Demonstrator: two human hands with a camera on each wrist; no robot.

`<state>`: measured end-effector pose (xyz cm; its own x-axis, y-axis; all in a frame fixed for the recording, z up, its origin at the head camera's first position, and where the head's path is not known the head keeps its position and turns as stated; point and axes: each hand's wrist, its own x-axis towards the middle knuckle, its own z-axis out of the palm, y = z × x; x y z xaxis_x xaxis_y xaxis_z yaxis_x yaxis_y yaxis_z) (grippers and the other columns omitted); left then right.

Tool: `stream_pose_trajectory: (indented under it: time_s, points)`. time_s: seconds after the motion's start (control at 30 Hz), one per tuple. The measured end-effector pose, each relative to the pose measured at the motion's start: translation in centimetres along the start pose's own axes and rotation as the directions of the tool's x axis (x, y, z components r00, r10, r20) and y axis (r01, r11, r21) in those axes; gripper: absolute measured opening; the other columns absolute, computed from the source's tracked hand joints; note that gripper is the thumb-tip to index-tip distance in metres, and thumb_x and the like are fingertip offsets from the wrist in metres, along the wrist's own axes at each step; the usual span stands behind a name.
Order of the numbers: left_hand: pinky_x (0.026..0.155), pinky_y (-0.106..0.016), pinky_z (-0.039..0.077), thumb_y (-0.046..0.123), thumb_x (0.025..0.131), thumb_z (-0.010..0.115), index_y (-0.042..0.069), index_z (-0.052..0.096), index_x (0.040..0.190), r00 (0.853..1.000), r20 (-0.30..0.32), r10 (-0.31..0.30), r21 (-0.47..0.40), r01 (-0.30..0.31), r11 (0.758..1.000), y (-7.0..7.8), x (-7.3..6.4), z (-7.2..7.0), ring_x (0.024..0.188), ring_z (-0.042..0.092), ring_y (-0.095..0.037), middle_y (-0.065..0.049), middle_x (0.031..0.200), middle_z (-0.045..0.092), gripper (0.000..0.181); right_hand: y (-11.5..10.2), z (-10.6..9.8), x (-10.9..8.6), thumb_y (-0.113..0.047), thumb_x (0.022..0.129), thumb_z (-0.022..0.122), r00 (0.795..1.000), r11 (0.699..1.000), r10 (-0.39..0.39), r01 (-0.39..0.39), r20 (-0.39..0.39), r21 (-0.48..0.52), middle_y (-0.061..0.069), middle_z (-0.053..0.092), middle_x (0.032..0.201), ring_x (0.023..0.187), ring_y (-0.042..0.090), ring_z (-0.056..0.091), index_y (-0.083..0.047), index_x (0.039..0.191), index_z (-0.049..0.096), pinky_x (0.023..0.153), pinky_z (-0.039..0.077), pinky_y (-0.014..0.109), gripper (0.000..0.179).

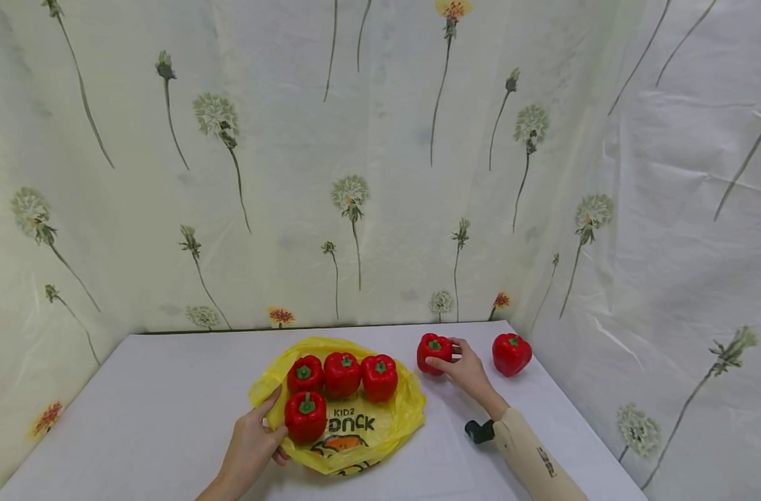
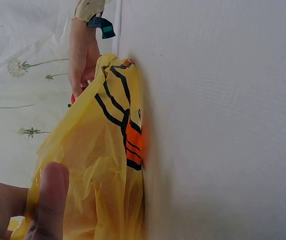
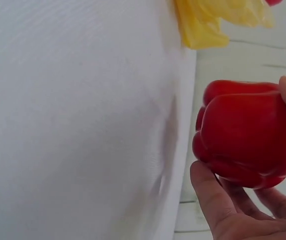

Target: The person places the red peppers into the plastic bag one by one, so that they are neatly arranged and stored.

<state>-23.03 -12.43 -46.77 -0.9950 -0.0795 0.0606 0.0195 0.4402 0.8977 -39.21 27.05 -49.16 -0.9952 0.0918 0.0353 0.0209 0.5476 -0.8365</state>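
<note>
My right hand (image 1: pixel 469 374) grips a red bell pepper (image 1: pixel 433 353) to the right of a yellow plastic bag (image 1: pixel 387 424). In the right wrist view the held bell pepper (image 3: pixel 248 132) sits between thumb and fingers, raised off the white cloth. My left hand (image 1: pixel 252 438) pinches the bag's left rim; the left wrist view shows its thumb over the yellow plastic (image 2: pixel 97 175). Several red bell peppers lie in the bag's mouth, among them one pepper (image 1: pixel 305 417) at the front left. Another bell pepper (image 1: pixel 512 354) stands on the table, right of my right hand.
A white-covered table (image 1: pixel 167 390) holds everything. Behind it hangs a pale curtain (image 1: pixel 280 174) printed with dandelions, and similar cloth (image 1: pixel 687 278) rises along the right side. A dark wrist strap piece (image 1: pixel 478 431) sticks out by the right sleeve.
</note>
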Motion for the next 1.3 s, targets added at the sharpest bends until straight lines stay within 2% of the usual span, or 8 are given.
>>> stream_pose_trajectory:
  time_s: [0.63, 0.77, 1.3]
  points:
    - [0.044, -0.034, 0.052, -0.002, 0.079, 0.059, 0.001, 0.041, 0.145, 1.000, -0.005, 0.002, -0.014, -0.002, 1.000, 0.0, 0.0, 0.0, 0.037, 0.058, -0.017, -0.004, 0.047, 0.059, 0.068, -1.8, -1.0, -0.7, -0.066, 0.064, 0.076, 0.999, 0.998, -0.030, 0.032, -0.039, 0.051, 0.016, 0.046, 0.139, 0.123, 0.037, 0.048, -0.015, 0.142, 0.033, 0.087, 0.056, 0.043, 0.103]
    - [0.044, -0.035, 0.052, -0.003, 0.079, 0.059, 0.000, 0.042, 0.144, 1.000, -0.006, 0.009, -0.016, -0.009, 1.000, 0.0, -0.1, 0.0, 0.036, 0.058, -0.017, -0.004, 0.047, 0.059, 0.067, -2.2, -1.0, -0.8, -0.063, 0.067, 0.077, 0.998, 0.997, -0.042, 0.045, -0.051, 0.059, 0.015, 0.047, 0.138, 0.122, 0.036, 0.049, -0.016, 0.142, 0.034, 0.087, 0.056, 0.043, 0.098]
    - [0.044, -0.034, 0.053, -0.002, 0.080, 0.059, 0.000, 0.042, 0.144, 1.000, -0.006, 0.017, -0.007, -0.017, 1.000, -0.1, 0.0, 0.0, 0.037, 0.058, -0.017, -0.003, 0.047, 0.059, 0.067, -5.9, -1.3, -3.3, -0.060, 0.068, 0.077, 0.991, 0.985, -0.133, 0.135, -0.032, 0.103, 0.011, 0.048, 0.138, 0.122, 0.034, 0.050, -0.018, 0.140, 0.037, 0.087, 0.056, 0.042, 0.093]
